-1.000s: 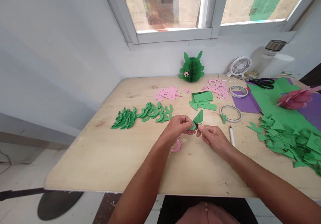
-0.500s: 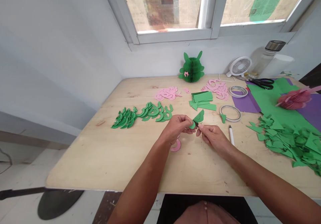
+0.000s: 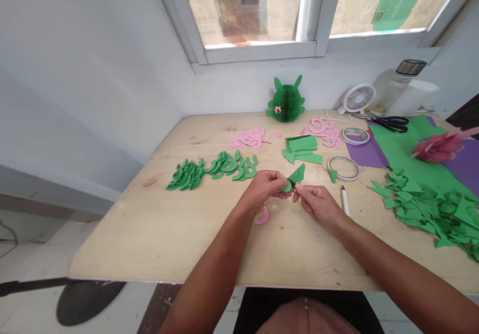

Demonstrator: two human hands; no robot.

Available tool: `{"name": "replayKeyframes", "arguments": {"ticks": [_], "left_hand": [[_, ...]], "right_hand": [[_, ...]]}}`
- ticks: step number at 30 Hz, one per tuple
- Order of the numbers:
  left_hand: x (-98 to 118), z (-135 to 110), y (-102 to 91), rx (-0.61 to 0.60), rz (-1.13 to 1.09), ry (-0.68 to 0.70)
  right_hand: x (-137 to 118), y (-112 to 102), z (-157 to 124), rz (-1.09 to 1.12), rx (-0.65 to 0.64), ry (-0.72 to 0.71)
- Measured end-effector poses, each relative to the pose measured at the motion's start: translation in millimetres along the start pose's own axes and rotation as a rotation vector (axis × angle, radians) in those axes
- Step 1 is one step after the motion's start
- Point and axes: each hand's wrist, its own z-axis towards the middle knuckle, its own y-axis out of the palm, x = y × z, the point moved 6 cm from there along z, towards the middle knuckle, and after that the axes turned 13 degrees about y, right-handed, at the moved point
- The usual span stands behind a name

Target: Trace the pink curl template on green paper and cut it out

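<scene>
My left hand [image 3: 267,186] is closed, pinching a small piece of green paper [image 3: 297,174] above the table. My right hand [image 3: 316,201] is closed around what look like small scissors [image 3: 292,184]. Only their short dark blades show, touching the green paper; my fingers hide the handles. A pink paper cutout [image 3: 263,216] with a curved shape lies on the table under my left wrist, partly covered. Beside my right hand lies a white pen [image 3: 345,200] with a dark tip.
Curved green cutouts [image 3: 228,165] and pink cutouts [image 3: 250,138] lie in piles to the left. Green strips [image 3: 302,147], tape rolls [image 3: 343,168] and green scraps [image 3: 430,214] lie to the right. Behind stand a green paper figure [image 3: 286,104], a fan [image 3: 357,98] and a bottle [image 3: 396,87].
Both hands stay in almost the same place, with the green paper and the scissors still between them. The view has shifted very slightly.
</scene>
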Motion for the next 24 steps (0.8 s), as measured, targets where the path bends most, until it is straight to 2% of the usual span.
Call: {"name": "replayKeyframes", "arguments": {"ticks": [9, 13, 16, 19, 21, 24], "left_hand": [[4.2, -2.3, 0.9, -0.018, -0.004, 0.010], [6.0, -0.4, -6.8, 0.027, 0.091, 0.035], [7.6, 3.1, -18.1, 0.124, 0.366, 0.100], [10.8, 4.6, -24.5, 0.191, 0.826, 0.155], [13.1, 4.1, -24.8, 0.233, 1.084, 0.184], [13.9, 3.8, -17.6, 0.248, 1.269, 0.261]], "right_hand": [[-2.1, -1.5, -1.8, 0.002, 0.018, 0.006], [-6.7, -11.2, -1.7, 0.119, 0.059, -0.010], [-12.8, -25.3, -3.2, 0.270, 0.154, -0.056], [-17.5, -36.2, -5.7, 0.382, 0.225, -0.103], [-19.0, -40.5, -6.9, 0.418, 0.256, -0.128], [-19.8, -43.6, -7.4, 0.440, 0.279, -0.157]]}}
